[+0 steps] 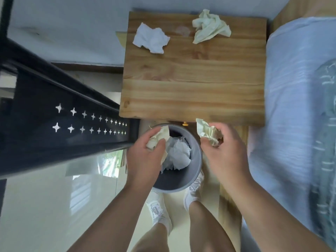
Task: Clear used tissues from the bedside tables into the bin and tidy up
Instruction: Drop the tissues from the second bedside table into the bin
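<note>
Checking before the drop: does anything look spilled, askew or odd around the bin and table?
Nothing spilled; the bin stands upright. The right hand holds its tissue beside the rim, not over it, so it could miss. A faint pale blotch marks the bedside table.

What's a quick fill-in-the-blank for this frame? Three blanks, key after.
The wooden bedside table holds ____ crumpled tissues. The grey bin already contains ____ tissues. The left hand and the right hand each grip a cream tissue; only the ____ one's is over the bin. Missing: two; white; left.
</note>
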Demonstrator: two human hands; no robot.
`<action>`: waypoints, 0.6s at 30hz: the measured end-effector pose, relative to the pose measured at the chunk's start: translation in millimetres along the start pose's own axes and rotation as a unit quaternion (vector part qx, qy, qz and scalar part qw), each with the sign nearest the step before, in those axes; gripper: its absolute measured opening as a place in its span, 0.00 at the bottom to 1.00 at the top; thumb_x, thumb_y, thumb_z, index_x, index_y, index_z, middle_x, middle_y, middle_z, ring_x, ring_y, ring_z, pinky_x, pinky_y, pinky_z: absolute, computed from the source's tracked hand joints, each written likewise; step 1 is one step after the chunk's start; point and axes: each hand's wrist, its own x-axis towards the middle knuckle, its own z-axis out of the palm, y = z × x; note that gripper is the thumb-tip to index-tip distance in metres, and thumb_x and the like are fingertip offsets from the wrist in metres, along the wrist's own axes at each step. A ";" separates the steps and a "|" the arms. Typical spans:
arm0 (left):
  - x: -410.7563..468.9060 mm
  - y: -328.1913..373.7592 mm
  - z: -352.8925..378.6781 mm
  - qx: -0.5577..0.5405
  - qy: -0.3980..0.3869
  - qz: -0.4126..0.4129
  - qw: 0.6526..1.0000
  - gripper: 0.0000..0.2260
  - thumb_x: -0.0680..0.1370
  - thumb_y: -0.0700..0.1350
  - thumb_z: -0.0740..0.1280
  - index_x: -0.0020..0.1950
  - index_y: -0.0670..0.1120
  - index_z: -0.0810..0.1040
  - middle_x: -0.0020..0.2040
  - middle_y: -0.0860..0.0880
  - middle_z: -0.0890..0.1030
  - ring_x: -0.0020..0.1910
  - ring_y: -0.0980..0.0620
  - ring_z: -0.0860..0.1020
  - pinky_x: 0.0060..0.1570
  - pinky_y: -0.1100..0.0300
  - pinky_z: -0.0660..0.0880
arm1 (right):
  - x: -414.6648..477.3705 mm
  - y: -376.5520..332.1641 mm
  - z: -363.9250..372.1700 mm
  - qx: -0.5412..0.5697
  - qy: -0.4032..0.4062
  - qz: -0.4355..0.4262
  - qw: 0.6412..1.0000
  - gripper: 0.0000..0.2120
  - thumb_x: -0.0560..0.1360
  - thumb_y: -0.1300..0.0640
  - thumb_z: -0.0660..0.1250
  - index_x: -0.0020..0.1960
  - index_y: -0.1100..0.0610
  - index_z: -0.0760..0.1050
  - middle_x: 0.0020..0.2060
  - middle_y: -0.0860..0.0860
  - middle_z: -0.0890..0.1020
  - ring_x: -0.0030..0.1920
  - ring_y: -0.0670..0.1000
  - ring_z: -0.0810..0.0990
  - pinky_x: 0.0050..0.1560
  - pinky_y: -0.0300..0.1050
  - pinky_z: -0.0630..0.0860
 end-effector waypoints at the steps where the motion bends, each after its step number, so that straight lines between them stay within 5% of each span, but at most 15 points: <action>1: -1.2 -10.5 -1.0 0.005 0.003 -0.008 1.000 0.14 0.78 0.50 0.74 0.60 0.67 0.85 0.38 0.66 0.84 0.32 0.59 0.79 0.32 0.62 0.79 | -7.5 7.0 6.7 0.001 -0.008 0.007 1.000 0.15 0.74 0.56 0.73 0.60 0.48 0.78 0.45 0.44 0.80 0.40 0.49 0.79 0.38 0.30 0.68; 4: 2.2 -39.8 -1.6 0.027 0.002 -0.022 0.999 0.13 0.78 0.53 0.74 0.58 0.70 0.83 0.39 0.67 0.84 0.31 0.60 0.79 0.30 0.62 0.77 | -20.5 27.5 30.8 0.017 -0.037 0.022 0.999 0.15 0.75 0.54 0.73 0.60 0.47 0.77 0.47 0.45 0.81 0.43 0.49 0.80 0.39 0.39 0.72; 7: 11.5 -64.7 1.1 0.033 0.002 -0.035 0.999 0.13 0.77 0.54 0.74 0.52 0.74 0.81 0.47 0.74 0.82 0.41 0.67 0.82 0.36 0.65 0.76 | -21.4 50.0 60.5 0.005 -0.069 0.044 0.997 0.15 0.74 0.52 0.73 0.59 0.44 0.76 0.49 0.43 0.81 0.45 0.45 0.80 0.38 0.35 0.68; 9: 21.4 -82.9 4.2 0.018 0.004 -0.050 0.999 0.13 0.76 0.55 0.75 0.50 0.76 0.80 0.46 0.67 0.85 0.43 0.62 0.84 0.38 0.61 0.79 | -17.3 65.8 82.1 -0.009 -0.114 0.066 0.991 0.18 0.74 0.49 0.74 0.62 0.45 0.75 0.51 0.43 0.81 0.50 0.47 0.80 0.39 0.36 0.69; 11: 30.2 -99.7 7.0 0.002 -0.013 -0.079 0.997 0.15 0.75 0.57 0.76 0.55 0.75 0.79 0.51 0.61 0.86 0.48 0.57 0.86 0.41 0.55 0.84 | -13.1 82.0 101.1 -0.023 -0.166 0.085 0.982 0.25 0.72 0.47 0.76 0.67 0.45 0.73 0.54 0.41 0.78 0.53 0.46 0.78 0.42 0.40 0.69; 14: 37.0 -117.6 8.4 0.013 -0.065 -0.116 0.991 0.31 0.73 0.63 0.76 0.75 0.66 0.72 0.64 0.56 0.82 0.58 0.55 0.83 0.59 0.45 0.84 | -7.1 100.4 119.2 -0.035 -0.212 0.126 0.969 0.40 0.68 0.41 0.78 0.75 0.42 0.66 0.56 0.39 0.72 0.54 0.44 0.72 0.47 0.40 0.67; 18: 36.5 -125.5 8.4 0.000 -0.058 -0.130 0.990 0.32 0.74 0.65 0.74 0.76 0.62 0.73 0.66 0.56 0.82 0.63 0.53 0.81 0.66 0.42 0.81 | -5.9 111.4 123.8 -0.034 -0.189 0.120 0.974 0.38 0.68 0.42 0.79 0.75 0.43 0.68 0.52 0.35 0.72 0.52 0.43 0.72 0.43 0.32 0.67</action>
